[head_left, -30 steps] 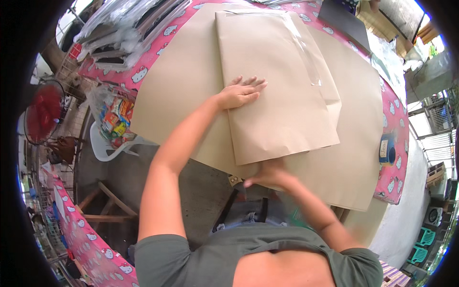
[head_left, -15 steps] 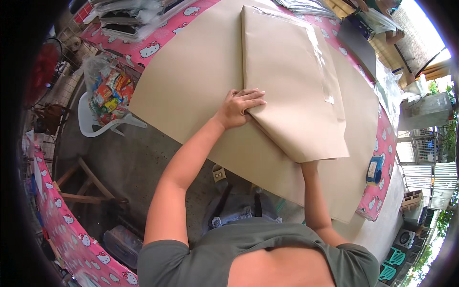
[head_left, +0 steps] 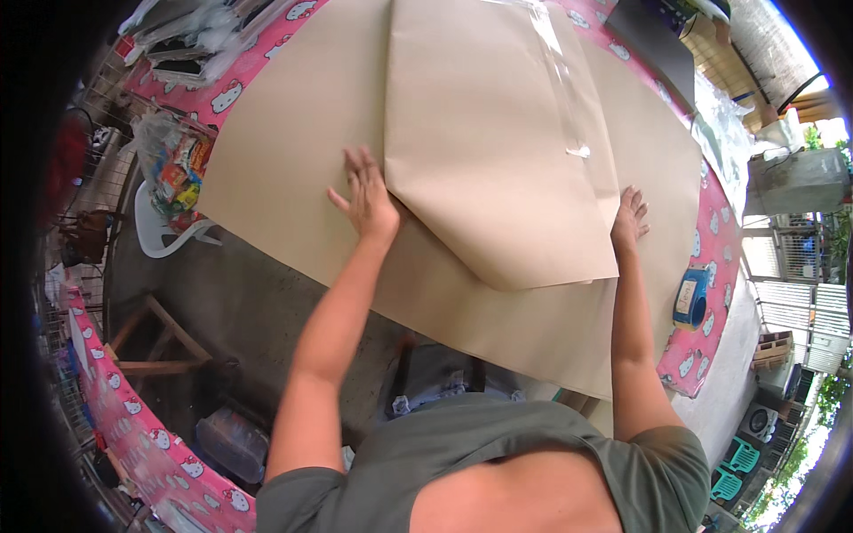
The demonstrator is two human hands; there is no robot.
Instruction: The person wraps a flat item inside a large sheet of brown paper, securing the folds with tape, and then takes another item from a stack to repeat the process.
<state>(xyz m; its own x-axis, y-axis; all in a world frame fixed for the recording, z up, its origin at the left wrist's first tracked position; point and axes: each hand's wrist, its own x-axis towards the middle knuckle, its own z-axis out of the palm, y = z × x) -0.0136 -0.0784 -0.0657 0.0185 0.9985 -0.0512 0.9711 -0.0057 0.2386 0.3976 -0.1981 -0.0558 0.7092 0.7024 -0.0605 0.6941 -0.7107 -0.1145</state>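
Note:
A brown paper parcel (head_left: 489,133) lies on a wide sheet of brown paper (head_left: 293,178) spread over the table. Clear tape (head_left: 560,84) runs along the parcel's right side, and its near end is an unsealed, bulging paper flap (head_left: 524,249). My left hand (head_left: 366,197) is beside the parcel's left edge, fingers spread and pointing away from me, with nothing in it. On the other side my right hand (head_left: 630,218) rests at the parcel's near right edge, fingers stretched out over the sheet, also holding nothing.
A blue tape roll (head_left: 690,298) sits at the table's right edge on the pink patterned cover (head_left: 684,364). Plastic-wrapped items (head_left: 191,53) are piled at the far left. A white chair (head_left: 155,226) with a bag of snack packets (head_left: 182,173) stands left of the table.
My left hand has come off the parcel's corner and moved left. My right hand has come out from under the flap to the parcel's right side. The parcel appears further left and away.

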